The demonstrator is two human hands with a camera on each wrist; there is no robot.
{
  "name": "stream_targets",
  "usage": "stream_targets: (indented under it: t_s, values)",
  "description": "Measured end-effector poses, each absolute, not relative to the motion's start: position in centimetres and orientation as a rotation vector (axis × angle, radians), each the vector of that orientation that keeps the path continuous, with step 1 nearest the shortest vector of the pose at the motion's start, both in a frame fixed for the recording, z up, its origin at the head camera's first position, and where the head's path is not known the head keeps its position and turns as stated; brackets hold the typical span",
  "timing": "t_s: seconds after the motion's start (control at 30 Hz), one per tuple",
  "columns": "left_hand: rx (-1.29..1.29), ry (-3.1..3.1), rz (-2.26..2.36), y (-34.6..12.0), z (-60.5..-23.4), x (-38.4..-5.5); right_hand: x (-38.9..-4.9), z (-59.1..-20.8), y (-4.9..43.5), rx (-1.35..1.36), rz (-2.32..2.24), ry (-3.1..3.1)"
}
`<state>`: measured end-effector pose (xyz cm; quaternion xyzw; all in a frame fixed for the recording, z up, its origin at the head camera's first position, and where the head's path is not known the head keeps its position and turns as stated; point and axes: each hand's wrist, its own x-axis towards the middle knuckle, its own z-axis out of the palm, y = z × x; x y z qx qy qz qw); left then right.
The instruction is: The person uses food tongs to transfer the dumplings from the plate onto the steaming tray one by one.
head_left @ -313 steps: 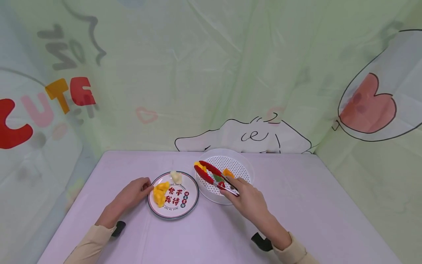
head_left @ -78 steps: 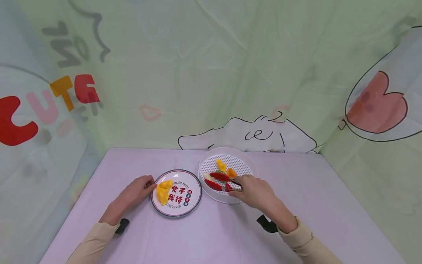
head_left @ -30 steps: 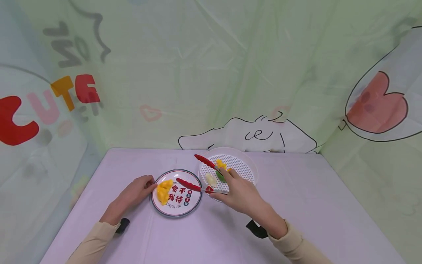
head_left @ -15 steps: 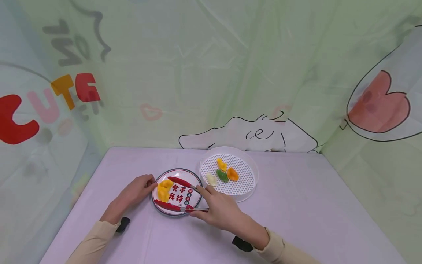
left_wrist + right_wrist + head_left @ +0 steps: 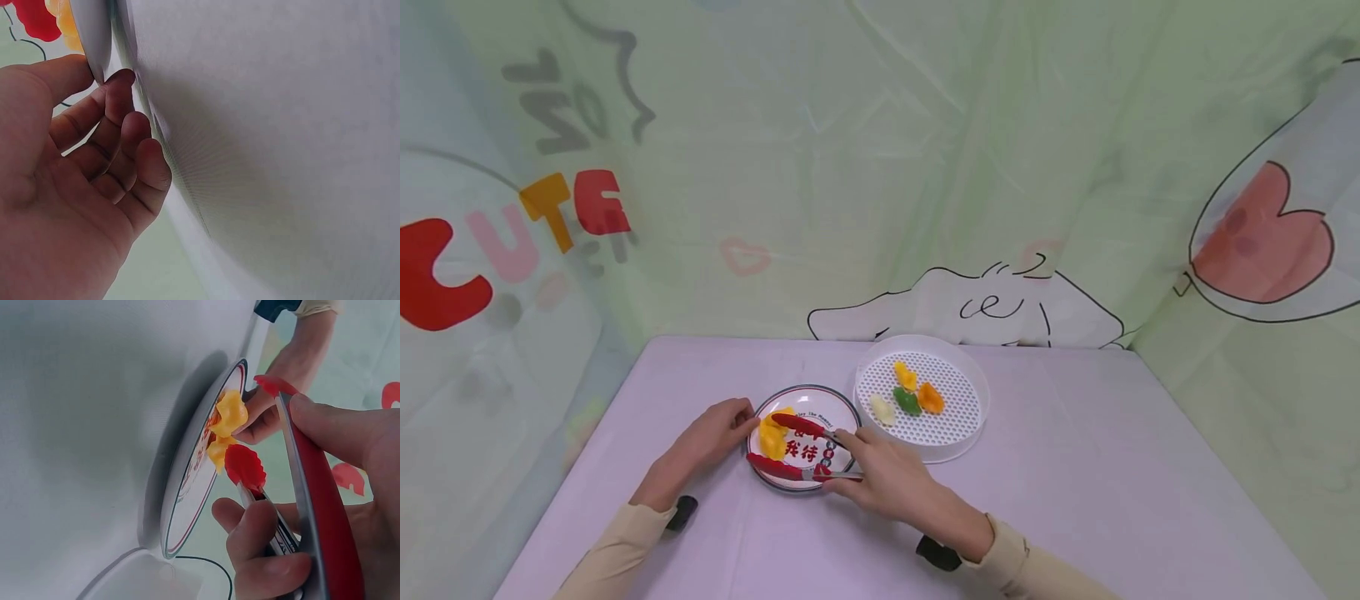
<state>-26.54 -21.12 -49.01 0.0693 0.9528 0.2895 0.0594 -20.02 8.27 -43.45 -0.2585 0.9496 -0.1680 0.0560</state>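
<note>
My left hand (image 5: pixel 718 433) pinches the left rim of a round white plate (image 5: pixel 820 402) with red lettering; the left wrist view shows thumb and fingertips at its edge (image 5: pixel 100 47). Yellow dumplings (image 5: pixel 771 442) lie together on the plate's left side. My right hand (image 5: pixel 891 477) grips a pair of tongs (image 5: pixel 777 468) with red tips. The tongs' arms are spread over the plate, the upper tip overlapping the dumplings in the head view. In the right wrist view one red tip (image 5: pixel 245 465) is close by the yellow dumplings (image 5: pixel 230 415).
Right behind the plate stands a white perforated steamer tray (image 5: pixel 955 408). On it lie a yellow dumpling (image 5: pixel 906 377), a green one (image 5: pixel 907 401), an orange one (image 5: pixel 931 398) and a cream one (image 5: pixel 883 410). Printed cloth walls (image 5: pixel 880 167) enclose the table's back and sides.
The cream dumpling has gone from the plate to the tray, as has a yellow one the tongs held earlier. The tongs have swung left over the plate, their arms now slightly closer together.
</note>
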Motion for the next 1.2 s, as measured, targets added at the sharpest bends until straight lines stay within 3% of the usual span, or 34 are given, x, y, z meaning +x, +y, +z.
stream_targets:
  t_s: [1.2]
  values:
    - [0.251,2.898,0.845,-21.3,-49.4,-27.1,-20.5,-45.4,8.7,-0.857,-0.468,2.986]
